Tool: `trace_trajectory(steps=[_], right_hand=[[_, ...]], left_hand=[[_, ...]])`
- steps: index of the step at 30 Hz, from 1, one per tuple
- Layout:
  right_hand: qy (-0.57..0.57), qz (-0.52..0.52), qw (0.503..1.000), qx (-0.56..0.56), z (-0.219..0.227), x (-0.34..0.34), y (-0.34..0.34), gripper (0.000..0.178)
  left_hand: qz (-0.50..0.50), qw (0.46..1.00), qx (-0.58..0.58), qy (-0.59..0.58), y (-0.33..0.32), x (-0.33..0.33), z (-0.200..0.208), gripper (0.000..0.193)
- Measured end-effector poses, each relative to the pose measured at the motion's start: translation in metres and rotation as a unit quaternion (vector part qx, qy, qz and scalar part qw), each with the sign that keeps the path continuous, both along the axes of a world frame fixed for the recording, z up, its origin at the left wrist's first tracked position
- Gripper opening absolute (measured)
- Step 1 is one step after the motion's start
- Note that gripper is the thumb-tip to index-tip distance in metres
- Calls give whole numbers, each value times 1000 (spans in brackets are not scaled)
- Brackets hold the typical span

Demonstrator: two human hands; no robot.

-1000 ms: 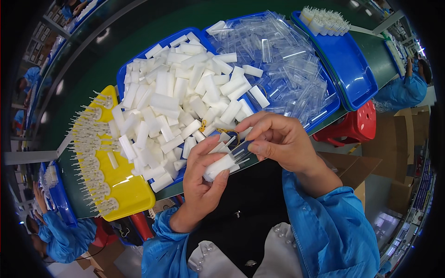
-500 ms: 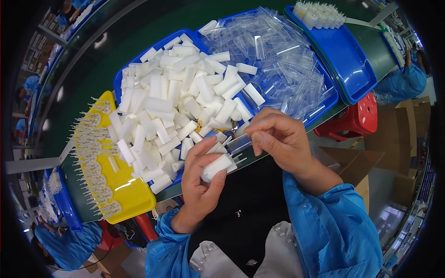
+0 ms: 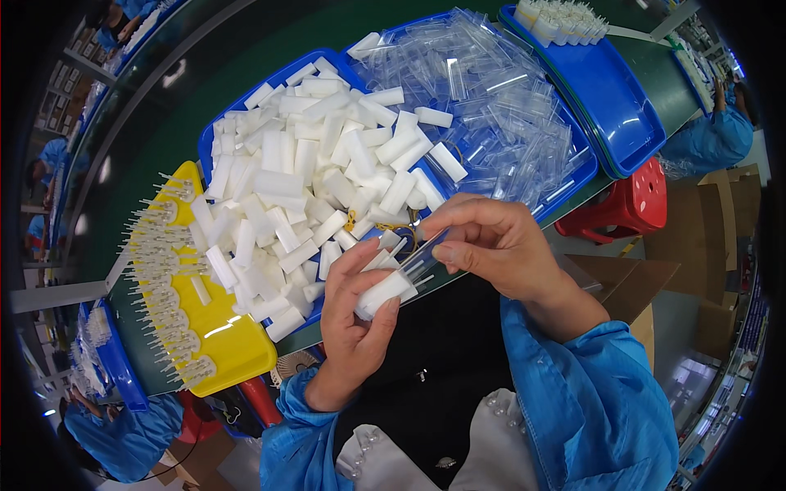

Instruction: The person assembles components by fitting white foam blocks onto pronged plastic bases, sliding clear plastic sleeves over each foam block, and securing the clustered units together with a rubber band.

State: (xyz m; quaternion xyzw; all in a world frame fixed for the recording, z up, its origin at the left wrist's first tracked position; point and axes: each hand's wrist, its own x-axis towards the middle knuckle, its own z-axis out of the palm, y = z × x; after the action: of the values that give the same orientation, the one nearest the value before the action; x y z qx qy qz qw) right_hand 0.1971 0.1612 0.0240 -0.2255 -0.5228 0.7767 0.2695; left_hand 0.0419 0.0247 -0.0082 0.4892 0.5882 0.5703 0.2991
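In my left hand (image 3: 354,331) is a white foam-like bundle (image 3: 383,296), fingers curled round it, with several thin white prongs sticking out at its right end. My right hand (image 3: 503,245) pinches a clear plastic strip or sleeve (image 3: 424,252) between thumb and fingers. The strip's lower end is beside the prongs; whether it touches or surrounds one I cannot tell. Just beyond both hands, white foam blocks (image 3: 282,182) are heaped over a blue tray (image 3: 211,139). Clear plastic pieces (image 3: 499,106) fill another blue tray (image 3: 586,168) at the far right.
On the left, a yellow tray (image 3: 246,352) carries rows of white pronged parts (image 3: 168,278). Stacked blue trays (image 3: 618,106) at the far right hold similar parts (image 3: 561,23). A red stool (image 3: 634,204) and cardboard boxes (image 3: 626,290) stand right of the table. Co-workers in blue (image 3: 708,139) sit nearby.
My right hand has shifted slightly left and nearer to me, bringing the clear piece closer to the prongs at a steeper slant. My left hand has barely moved and keeps its hold.
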Motion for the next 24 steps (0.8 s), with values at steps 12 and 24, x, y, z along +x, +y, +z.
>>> trace_trajectory(steps=[12, 24], right_hand=[[-69, -26, 966, 249, 3, 6, 4, 30], [-32, 1, 999, -36, -2, 1, -8, 24]], left_hand=[[-27, 999, 25, -32, 1, 0, -1, 22], [-18, 994, 26, -101, 2, 4, -6, 22]])
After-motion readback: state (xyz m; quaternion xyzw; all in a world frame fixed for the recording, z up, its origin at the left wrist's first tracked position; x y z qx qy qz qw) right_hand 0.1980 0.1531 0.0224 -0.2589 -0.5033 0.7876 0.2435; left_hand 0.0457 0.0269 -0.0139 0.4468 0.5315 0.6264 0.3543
